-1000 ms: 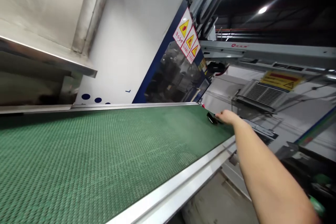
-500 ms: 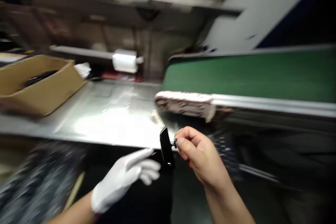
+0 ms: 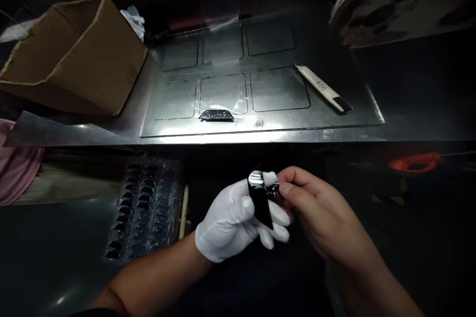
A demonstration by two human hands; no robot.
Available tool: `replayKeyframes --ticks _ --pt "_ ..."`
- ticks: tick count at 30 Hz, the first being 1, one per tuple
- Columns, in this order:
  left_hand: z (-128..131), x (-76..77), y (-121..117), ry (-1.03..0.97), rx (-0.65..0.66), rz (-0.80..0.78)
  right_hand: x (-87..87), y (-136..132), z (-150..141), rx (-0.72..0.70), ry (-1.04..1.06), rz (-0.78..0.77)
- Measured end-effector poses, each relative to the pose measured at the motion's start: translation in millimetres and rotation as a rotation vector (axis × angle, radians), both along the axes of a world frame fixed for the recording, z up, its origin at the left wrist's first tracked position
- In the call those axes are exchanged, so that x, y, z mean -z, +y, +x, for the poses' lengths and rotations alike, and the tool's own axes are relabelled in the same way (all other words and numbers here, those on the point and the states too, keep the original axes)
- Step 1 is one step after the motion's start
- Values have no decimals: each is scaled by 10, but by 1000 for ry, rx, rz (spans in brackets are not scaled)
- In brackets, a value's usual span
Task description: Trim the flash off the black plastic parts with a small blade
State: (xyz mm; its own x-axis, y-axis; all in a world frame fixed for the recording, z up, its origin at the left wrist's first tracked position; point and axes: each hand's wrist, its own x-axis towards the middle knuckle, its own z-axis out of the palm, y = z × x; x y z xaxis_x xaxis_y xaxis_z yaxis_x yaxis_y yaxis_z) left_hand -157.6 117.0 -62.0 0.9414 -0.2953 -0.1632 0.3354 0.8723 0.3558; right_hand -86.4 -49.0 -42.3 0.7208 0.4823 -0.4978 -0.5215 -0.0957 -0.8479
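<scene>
Glossy black part (image 3: 261, 204) (just one) held by two hands (image 3: 231, 219), one gloved

White glove (image 3: 226, 223), glossy black piece (image 3: 260, 203), plain brown box (image 3: 100, 59), orange-red handle (image 3: 414, 162).

L hand (image 3: 243, 215) w/ white glove (image 3: 219, 233), dk sleeve (image 3: 94, 313); R hand (image 3: 316, 203) bare.

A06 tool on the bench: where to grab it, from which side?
Grip the pale body around mid-length, across its long edges, coming from above on the near side. It's slim and straight and lies slanted, black end nearer and to the right. I'd keep off the thin far-left tip; it may be sharp.
</scene>
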Motion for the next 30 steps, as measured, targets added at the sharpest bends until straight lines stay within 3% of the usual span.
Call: replayKeyframes --ticks 5,10,16,23,30 --pt "-6 -18 82 35 -46 4 34 120 18 -43 36 143" --pt "-1 28 89 -19 -87 -4 56 177 53 -58 57 188" --pt "-5 69 78 17 -91 112 170 196 3 2 88 234" --pt "23 103 107 -16 30 200 249 30 -7 -38 46 194" --pt "70 209 166 -136 166 148 226 -140 -2 -141 -42 155"
